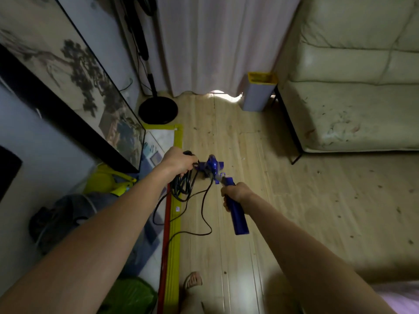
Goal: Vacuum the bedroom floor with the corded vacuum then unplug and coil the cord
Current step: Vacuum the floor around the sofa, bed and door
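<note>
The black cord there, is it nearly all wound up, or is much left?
Partly done: the left hand grips a bundle of cord loops, while the right hand holds the blue vacuum handle. A loose length still trails over the wooden floor, so coiling remains unfinished.

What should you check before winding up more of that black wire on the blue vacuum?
1. Left hand holds the gathered loops of the cord: ok.
2. Right hand has a firm grip on the vacuum handle: ok.
3. Loose cord is off the floor: not ok, a long loop trails over the wooden floor.
4. Plug pulled from the wall: cannot tell, no plug or socket in view.
5. Cord clear of the foot: ok, apart from it.
6. Vacuum switched off: cannot tell.
</note>
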Motion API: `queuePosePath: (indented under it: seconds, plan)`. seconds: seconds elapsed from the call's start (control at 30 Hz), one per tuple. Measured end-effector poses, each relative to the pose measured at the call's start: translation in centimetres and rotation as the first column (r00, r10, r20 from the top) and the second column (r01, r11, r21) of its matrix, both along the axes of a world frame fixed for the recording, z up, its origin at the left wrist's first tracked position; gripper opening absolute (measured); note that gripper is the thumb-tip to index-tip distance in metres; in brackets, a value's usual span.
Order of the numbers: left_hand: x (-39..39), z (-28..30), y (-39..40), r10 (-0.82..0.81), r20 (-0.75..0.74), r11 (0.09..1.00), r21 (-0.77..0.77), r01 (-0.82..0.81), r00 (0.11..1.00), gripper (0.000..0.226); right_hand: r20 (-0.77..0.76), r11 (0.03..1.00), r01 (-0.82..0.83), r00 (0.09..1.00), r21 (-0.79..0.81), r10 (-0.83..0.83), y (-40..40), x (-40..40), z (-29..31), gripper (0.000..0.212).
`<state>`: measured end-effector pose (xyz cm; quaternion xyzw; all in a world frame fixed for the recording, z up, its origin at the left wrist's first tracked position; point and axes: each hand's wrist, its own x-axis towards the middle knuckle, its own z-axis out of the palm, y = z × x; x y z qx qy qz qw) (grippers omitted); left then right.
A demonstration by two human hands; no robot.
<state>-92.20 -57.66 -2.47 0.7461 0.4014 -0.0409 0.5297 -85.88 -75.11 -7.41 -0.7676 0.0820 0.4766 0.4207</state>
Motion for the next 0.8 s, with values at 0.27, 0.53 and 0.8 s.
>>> queuePosePath:
  seconds: [0.27,0.53,0.8]
  plan:
    - [5.1,-1.4,6.7,-0.042,-0.049,0.999,0.019,0.043,0.998,0.016,0.036,0.988,-0.016,0.999,-0.156,0.022,6.4,6.9,-3.8,0.028]
    - [9.4,-2.5,10.6,-0.036,-0.058,0.999,-0.006,0.036,0.998,0.014,0.067,0.986,-0.043,0.996,-0.159,0.054,11.9,11.3,-5.0,0.035]
    - [9.4,-4.0,9.5,-0.047,-0.108,0.999,-0.01,0.046,0.993,0.02,0.068,0.969,-0.121,0.988,-0.215,0.139,9.6,11.5,-4.9,0.029]
